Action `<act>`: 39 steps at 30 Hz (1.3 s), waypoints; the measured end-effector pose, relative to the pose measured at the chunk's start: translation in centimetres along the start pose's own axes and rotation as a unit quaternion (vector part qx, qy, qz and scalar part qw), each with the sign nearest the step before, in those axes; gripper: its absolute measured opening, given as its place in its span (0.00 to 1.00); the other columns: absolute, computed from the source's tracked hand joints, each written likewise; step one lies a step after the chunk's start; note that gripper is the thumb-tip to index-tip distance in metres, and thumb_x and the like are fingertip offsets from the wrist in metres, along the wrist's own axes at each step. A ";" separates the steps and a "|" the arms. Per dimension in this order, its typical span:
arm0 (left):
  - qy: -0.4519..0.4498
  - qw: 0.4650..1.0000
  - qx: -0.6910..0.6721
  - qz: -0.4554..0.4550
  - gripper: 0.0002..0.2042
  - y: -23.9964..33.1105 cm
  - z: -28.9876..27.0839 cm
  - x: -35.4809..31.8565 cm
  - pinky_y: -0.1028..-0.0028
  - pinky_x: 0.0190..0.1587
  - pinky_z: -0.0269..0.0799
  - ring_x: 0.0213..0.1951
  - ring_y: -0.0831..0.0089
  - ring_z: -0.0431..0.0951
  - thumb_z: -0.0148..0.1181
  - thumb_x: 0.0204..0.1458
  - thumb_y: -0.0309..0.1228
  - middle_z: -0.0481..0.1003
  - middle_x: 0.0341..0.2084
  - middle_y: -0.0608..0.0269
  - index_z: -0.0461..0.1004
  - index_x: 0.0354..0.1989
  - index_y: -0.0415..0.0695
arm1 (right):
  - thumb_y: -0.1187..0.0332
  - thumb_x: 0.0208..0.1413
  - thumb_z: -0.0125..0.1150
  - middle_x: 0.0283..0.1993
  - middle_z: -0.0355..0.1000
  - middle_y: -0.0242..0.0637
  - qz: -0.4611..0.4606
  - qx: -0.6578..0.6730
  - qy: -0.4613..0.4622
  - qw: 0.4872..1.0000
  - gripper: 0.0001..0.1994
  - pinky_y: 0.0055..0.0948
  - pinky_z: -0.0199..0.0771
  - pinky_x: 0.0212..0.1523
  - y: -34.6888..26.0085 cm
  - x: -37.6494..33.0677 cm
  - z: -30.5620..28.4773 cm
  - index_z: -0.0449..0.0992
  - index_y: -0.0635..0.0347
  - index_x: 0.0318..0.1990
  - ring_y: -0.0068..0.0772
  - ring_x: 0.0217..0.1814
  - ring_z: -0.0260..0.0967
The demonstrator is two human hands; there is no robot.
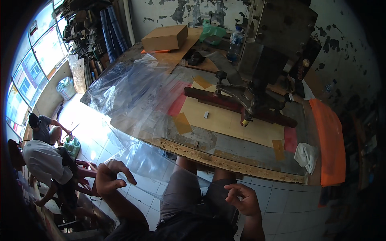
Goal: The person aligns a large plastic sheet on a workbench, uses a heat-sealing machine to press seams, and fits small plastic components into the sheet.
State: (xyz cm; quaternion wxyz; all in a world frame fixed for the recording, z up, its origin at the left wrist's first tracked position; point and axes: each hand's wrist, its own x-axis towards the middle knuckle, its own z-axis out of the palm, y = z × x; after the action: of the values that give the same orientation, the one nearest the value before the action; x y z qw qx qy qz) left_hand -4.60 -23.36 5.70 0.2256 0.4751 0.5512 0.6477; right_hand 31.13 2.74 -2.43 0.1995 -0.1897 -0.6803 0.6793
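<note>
Sheet [150, 160]: clear, spanning nine to three between the hands.
Left hand [112, 177]: pinching its edge; nearer the pile [128, 82], at twelve o'clock.
Right hand [243, 198]: apparently pinching too.

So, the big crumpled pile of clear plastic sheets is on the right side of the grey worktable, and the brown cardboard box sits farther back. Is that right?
Not quite. The head view shows the crumpled pile of clear plastic sheets on the left side of the grey worktable, not the right. The brown cardboard box does sit farther back.
</note>
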 end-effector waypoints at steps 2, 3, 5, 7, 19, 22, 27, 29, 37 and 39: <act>0.001 1.000 -0.003 0.002 0.18 0.2 0.3 -0.1 0.70 0.30 0.76 0.26 0.65 0.84 0.75 0.54 0.39 0.82 0.22 0.52 0.82 0.29 0.33 | 0.75 0.59 0.72 0.31 0.73 0.25 -0.003 -0.005 -0.002 1.000 0.19 0.19 0.70 0.38 0.2 0.0 0.0 0.78 0.65 0.57 0.14 0.33 0.69; 0.019 1.000 0.007 0.009 0.17 -0.1 0.2 -0.5 0.70 0.30 0.76 0.26 0.65 0.83 0.75 0.54 0.38 0.82 0.22 0.52 0.82 0.30 0.33 | 0.74 0.59 0.72 0.32 0.74 0.25 -0.004 -0.012 -0.008 1.000 0.19 0.18 0.71 0.38 0.4 -0.2 -0.1 0.78 0.63 0.58 0.14 0.34 0.71; 0.037 0.999 0.015 0.018 0.16 -0.6 -0.2 -0.7 0.70 0.30 0.76 0.25 0.66 0.82 0.75 0.54 0.37 0.82 0.23 0.51 0.82 0.31 0.34 | 0.73 0.60 0.72 0.33 0.75 0.25 -0.008 -0.021 -0.014 1.000 0.19 0.18 0.72 0.39 0.4 -0.1 -0.2 0.78 0.61 0.59 0.14 0.36 0.73; 0.055 0.995 0.041 0.077 0.16 -0.8 -0.4 -0.8 0.70 0.30 0.75 0.25 0.67 0.81 0.73 0.57 0.38 0.82 0.23 0.51 0.81 0.31 0.35 | 0.72 0.60 0.72 0.32 0.75 0.25 -0.011 -0.012 -0.040 0.999 0.20 0.17 0.70 0.38 0.3 0.0 0.0 0.78 0.60 0.60 0.13 0.34 0.71; 0.382 0.737 0.516 0.212 0.15 -1.9 2.3 1.1 0.62 0.44 0.72 0.40 0.62 0.77 0.63 0.64 0.38 0.76 0.35 0.58 0.75 0.32 0.38 | 0.70 0.60 0.73 0.30 0.75 0.26 0.027 -0.020 -0.112 0.993 0.25 0.17 0.68 0.32 -0.7 0.2 2.0 0.75 0.59 0.65 0.12 0.29 0.69; 0.470 0.635 0.518 0.328 0.14 -2.5 3.9 2.5 0.53 0.54 0.74 0.48 0.54 0.78 0.62 0.65 0.38 0.76 0.38 0.56 0.74 0.34 0.39 | 0.70 0.60 0.73 0.30 0.75 0.26 0.033 -0.024 -0.132 0.990 0.25 0.17 0.68 0.32 -0.8 0.2 1.9 0.75 0.58 0.65 0.12 0.29 0.68; 0.428 0.715 0.367 0.413 0.16 -4.5 4.1 1.8 0.58 0.43 0.85 0.38 0.52 0.84 0.54 0.70 0.41 0.80 0.37 0.44 0.67 0.43 0.37 | 0.70 0.59 0.73 0.29 0.75 0.26 0.026 -0.077 -0.158 0.984 0.26 0.17 0.68 0.32 -0.7 0.4 1.6 0.75 0.56 0.65 0.12 0.29 0.67; 0.434 0.697 0.389 0.418 0.16 -4.8 4.2 1.3 0.61 0.38 0.83 0.34 0.55 0.83 0.55 0.70 0.41 0.80 0.35 0.45 0.68 0.43 0.37 | 0.70 0.59 0.73 0.29 0.75 0.26 0.022 -0.096 -0.161 0.982 0.26 0.18 0.68 0.32 -0.7 0.4 1.4 0.75 0.56 0.66 0.12 0.28 0.67; 0.329 0.738 0.425 0.408 0.16 -2.6 6.0 2.9 0.76 0.24 0.64 0.18 0.73 0.76 0.62 0.65 0.45 0.83 0.24 0.57 0.73 0.40 0.43 | 0.68 0.56 0.76 0.23 0.72 0.28 0.063 -0.203 -0.019 0.977 0.15 0.21 0.65 0.29 -2.1 -1.0 -2.5 0.83 0.61 0.49 0.13 0.25 0.64; 0.292 0.780 0.388 0.393 0.14 -2.4 6.8 3.9 0.79 0.22 0.62 0.17 0.77 0.77 0.69 0.60 0.43 0.83 0.20 0.62 0.77 0.38 0.44 | 0.66 0.55 0.77 0.21 0.69 0.25 0.056 -0.218 -0.001 0.974 0.15 0.21 0.63 0.28 -2.4 -1.5 -3.7 0.83 0.59 0.49 0.13 0.24 0.62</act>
State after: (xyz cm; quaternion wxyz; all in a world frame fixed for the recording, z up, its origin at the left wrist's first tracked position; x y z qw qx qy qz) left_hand -1.03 -16.06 4.48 -0.4243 0.4857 0.5609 0.5191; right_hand 34.40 5.08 -0.08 0.1140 -0.2657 -0.8008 0.5246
